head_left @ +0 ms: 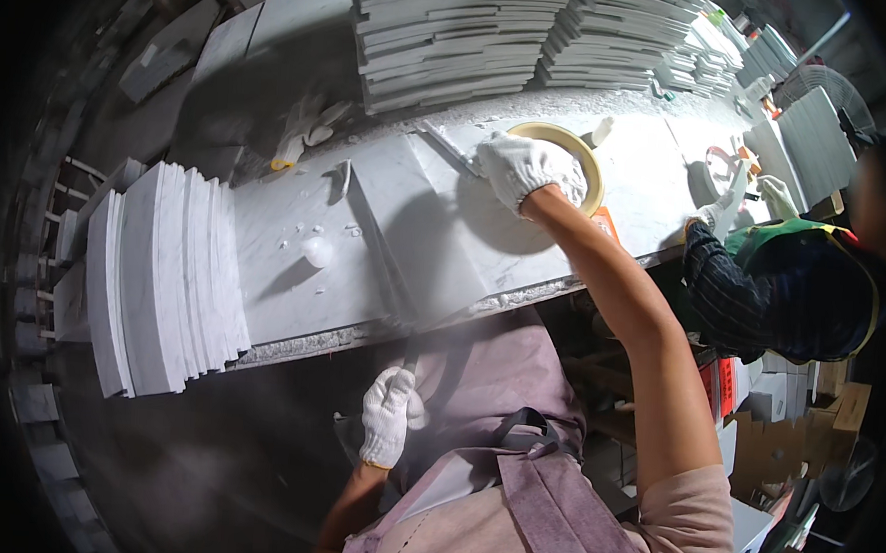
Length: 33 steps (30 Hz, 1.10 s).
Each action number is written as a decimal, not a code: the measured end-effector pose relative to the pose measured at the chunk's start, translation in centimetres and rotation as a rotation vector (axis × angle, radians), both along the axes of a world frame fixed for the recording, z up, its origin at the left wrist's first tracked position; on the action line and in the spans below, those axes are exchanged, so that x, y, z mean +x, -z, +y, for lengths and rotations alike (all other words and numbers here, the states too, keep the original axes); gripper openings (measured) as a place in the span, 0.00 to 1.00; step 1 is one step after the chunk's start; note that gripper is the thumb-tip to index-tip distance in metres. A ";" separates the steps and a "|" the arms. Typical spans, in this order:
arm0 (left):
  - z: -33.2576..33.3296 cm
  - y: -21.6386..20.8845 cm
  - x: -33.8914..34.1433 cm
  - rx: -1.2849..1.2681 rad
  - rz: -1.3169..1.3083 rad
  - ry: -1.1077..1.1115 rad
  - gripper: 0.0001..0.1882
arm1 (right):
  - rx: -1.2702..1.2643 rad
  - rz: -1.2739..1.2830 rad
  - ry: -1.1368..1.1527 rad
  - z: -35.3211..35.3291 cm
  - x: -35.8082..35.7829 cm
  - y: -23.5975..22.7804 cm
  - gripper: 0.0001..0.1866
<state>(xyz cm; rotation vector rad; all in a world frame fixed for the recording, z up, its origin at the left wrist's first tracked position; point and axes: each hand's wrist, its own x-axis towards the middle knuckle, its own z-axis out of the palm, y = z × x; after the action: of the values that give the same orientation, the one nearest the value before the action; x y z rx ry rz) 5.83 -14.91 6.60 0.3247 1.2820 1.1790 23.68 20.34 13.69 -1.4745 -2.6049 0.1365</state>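
Note:
My right hand (pixel 529 173), in a white knit glove, reaches across the work table and over the near left rim of a round yellow bowl (pixel 591 169). Its fingers are bent out of sight, so what they hold cannot be made out. A flat grey-white strip (pixel 450 149) lies just left of this glove. Down by my apron, below the table edge, my left hand (pixel 391 414) is closed in a white glove. Something thin and dark sticks up from it; its kind is unclear. Beneath both lies a pale marble-like slab (pixel 505 235), next to another slab (pixel 295 224).
Tall stacks of white slabs (pixel 456 37) line the back. A row of upright slabs (pixel 162 282) stands left. A small white lump (pixel 316 252), crumbs and a crumpled glove (pixel 310 129) lie on the surface. At right, a co-worker (pixel 783 284) in gloves works beside a fan (pixel 823 91).

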 end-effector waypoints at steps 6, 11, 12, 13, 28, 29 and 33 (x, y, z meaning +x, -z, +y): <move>0.3 1.7 -1.8 0.013 0.205 0.024 0.23 | -0.022 0.052 0.039 -0.7 0.5 -3.3 0.12; 0.6 3.3 -4.0 -0.025 0.040 -0.157 0.17 | -0.238 0.809 0.043 -8.0 0.2 -4.0 0.09; 0.7 3.2 -4.3 -0.019 -0.051 -0.213 0.18 | -0.518 1.013 0.020 -10.6 0.3 -3.7 0.09; 0.9 3.0 -4.4 -0.029 0.101 -0.165 0.18 | -0.547 1.094 0.052 -13.3 -0.7 -2.5 0.10; 3.1 0.9 -6.5 -0.202 0.225 -0.153 0.16 | -0.803 0.695 0.002 -20.9 -8.1 7.3 0.18; 3.1 0.9 -6.5 -0.181 0.232 -0.167 0.16 | -0.699 0.618 -0.051 -20.8 -8.2 7.5 0.18; 3.2 1.1 -6.3 -0.145 0.331 -0.207 0.17 | -0.651 0.465 -0.089 -20.6 -8.6 8.9 0.21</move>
<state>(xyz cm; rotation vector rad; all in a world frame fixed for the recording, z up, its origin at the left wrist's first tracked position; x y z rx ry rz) -0.50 -11.67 5.54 0.2934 1.7139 1.2310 15.05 -0.26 4.84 -1.2575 -2.3224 1.2686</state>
